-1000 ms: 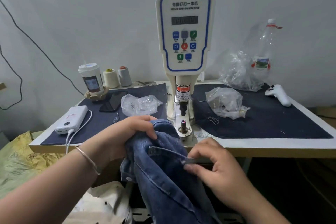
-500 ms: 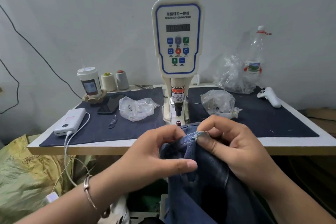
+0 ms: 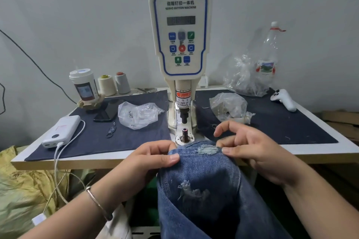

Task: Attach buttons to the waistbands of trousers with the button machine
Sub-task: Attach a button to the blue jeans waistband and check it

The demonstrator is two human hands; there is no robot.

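Jeans [image 3: 202, 180] hung off front edge of table [image 3: 310, 150], top fold just under machine [image 3: 179, 31] post [image 3: 184, 134]. Left hand [image 3: 153, 158] pinched fold; right hand [image 3: 250, 147] pinched other side, maybe to stretch cloth flat for button

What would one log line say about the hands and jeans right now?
left hand: pinches jeans edge | right hand: pinches jeans edge | jeans: just before button machine post, not on it
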